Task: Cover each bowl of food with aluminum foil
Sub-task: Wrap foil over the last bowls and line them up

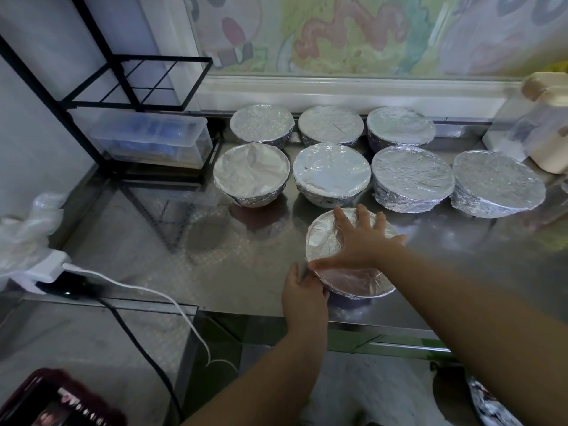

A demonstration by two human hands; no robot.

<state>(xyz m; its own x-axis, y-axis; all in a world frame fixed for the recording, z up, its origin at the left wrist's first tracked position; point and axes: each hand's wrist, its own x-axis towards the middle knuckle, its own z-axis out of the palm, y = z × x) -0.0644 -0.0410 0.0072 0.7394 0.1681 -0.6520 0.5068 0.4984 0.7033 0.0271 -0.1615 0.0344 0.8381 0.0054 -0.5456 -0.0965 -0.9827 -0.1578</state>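
looks like a small food-prep kitchen to me, more catering than home: shiny stainless steel worktop [252, 241], a whole batch of round bowls wrapped in silver foil [330, 166] lined up on it, black metal wire rack [138, 78] with a clear plastic lidded tub [147, 139] on its lower shelf

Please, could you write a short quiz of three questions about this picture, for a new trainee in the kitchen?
1. How many foil-covered bowls stand on the steel counter in all?
2. True or false: the right hand lies flat, fingers spread, on top of the front bowl.
3. Where is the left hand? A) against the near-left side of the front bowl; B) on the clear plastic box; C) on the white cable.

Key: 1) eight; 2) true; 3) A.
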